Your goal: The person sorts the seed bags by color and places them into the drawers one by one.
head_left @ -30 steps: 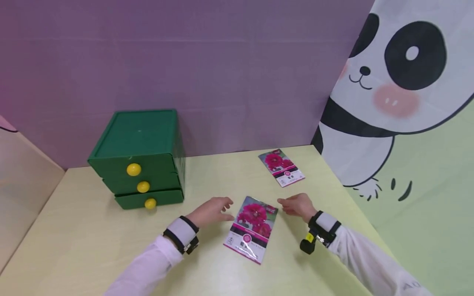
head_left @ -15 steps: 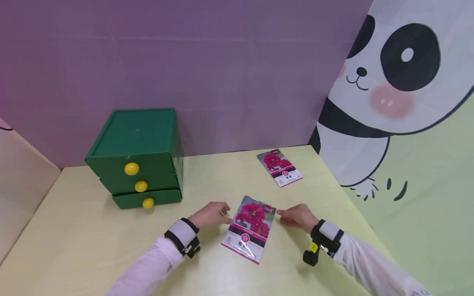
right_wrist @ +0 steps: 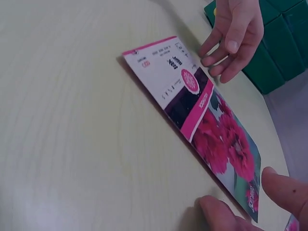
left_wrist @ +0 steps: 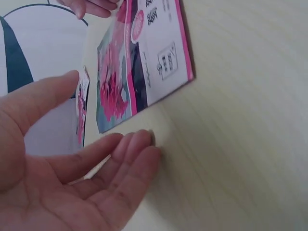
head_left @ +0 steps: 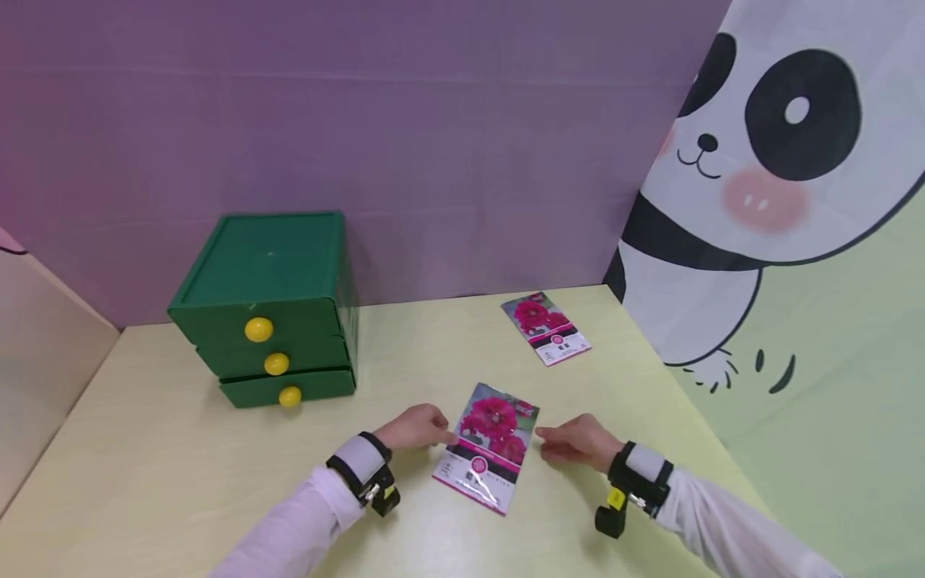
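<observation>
A flat seed packet (head_left: 499, 425) with a magenta flower picture lies on the table between the hands. My left hand (head_left: 417, 427) is at its left edge. In the left wrist view, that hand's thumb and loosely bent fingers (left_wrist: 137, 166) stand apart, just short of the packet (left_wrist: 161, 53). On the other side, my right hand (head_left: 580, 443) points its fingertips at the packet's right edge. Seen from the right wrist, the thumb (right_wrist: 284, 190) and a finger are on either side of the packet's top corner (right_wrist: 226, 144); whether they touch it is unclear.
A second, similar packet (head_left: 547, 327) lies farther back on the right. To the left stands a green drawer box (head_left: 267, 313) with yellow knobs, its lowest drawer sticking out slightly. A purple wall (head_left: 433, 160) backs the table (head_left: 181, 482).
Both hands have come a little nearer to the person along the packet's sides. My right hand has also dropped closer to the packet. The packet itself stays in place.
</observation>
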A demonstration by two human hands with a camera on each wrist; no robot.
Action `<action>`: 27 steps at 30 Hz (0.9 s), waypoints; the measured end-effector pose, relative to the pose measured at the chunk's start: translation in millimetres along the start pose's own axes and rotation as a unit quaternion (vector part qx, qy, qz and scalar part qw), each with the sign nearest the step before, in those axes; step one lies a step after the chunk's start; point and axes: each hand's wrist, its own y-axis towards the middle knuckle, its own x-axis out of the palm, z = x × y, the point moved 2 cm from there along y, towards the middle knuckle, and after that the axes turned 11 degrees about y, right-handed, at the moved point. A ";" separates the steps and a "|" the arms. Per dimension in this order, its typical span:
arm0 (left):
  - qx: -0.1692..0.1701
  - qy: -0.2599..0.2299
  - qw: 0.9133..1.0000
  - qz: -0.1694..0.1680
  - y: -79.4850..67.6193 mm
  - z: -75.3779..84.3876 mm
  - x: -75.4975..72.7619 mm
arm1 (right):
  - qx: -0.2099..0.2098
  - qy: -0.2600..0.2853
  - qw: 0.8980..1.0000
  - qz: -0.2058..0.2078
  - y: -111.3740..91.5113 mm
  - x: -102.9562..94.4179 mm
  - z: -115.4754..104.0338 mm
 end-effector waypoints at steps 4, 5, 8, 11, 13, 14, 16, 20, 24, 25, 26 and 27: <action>-0.023 -0.037 0.999 -0.020 -1.9 -1.4 2.7 | 0.020 0.011 0.999 -0.031 -1.6 5.4 1.3; -0.027 -0.045 0.998 -0.024 -2.3 -1.7 3.5 | 0.023 0.017 0.999 -0.039 -2.3 6.7 1.3; -0.032 -0.062 0.997 -0.035 -2.9 -1.6 6.2 | 0.031 0.042 0.997 -0.051 -4.3 10.9 1.2; -0.034 -0.069 0.996 -0.040 -3.1 -0.6 8.6 | 0.028 0.066 0.996 -0.060 -6.3 15.2 0.9; -0.037 -0.073 0.996 -0.038 -3.3 -0.1 9.9 | 0.027 0.075 0.995 -0.064 -7.3 17.9 1.2; -0.042 -0.077 0.995 -0.036 -3.5 0.2 10.4 | 0.025 0.076 0.995 -0.066 -7.9 19.2 1.2; -0.051 -0.080 0.995 -0.031 -3.6 0.3 11.4 | 0.026 0.080 0.994 -0.066 -8.2 21.3 1.6; -0.063 -0.092 0.994 -0.019 -3.7 0.2 13.8 | 0.036 0.080 0.995 -0.050 -6.7 23.9 4.3; -0.066 -0.106 0.992 -0.011 -4.9 1.4 14.9 | 0.041 0.090 0.994 -0.054 -5.5 25.6 6.9; -0.067 -0.108 0.992 -0.010 -5.3 1.8 14.7 | 0.042 0.092 0.993 -0.055 -5.0 26.0 7.2; -0.068 -0.109 0.992 -0.010 -5.7 2.2 14.4 | 0.041 0.092 0.993 -0.056 -4.7 26.4 7.5; -0.069 -0.109 0.992 -0.009 -6.0 2.5 14.1 | 0.040 0.091 0.993 -0.056 -4.4 26.8 7.7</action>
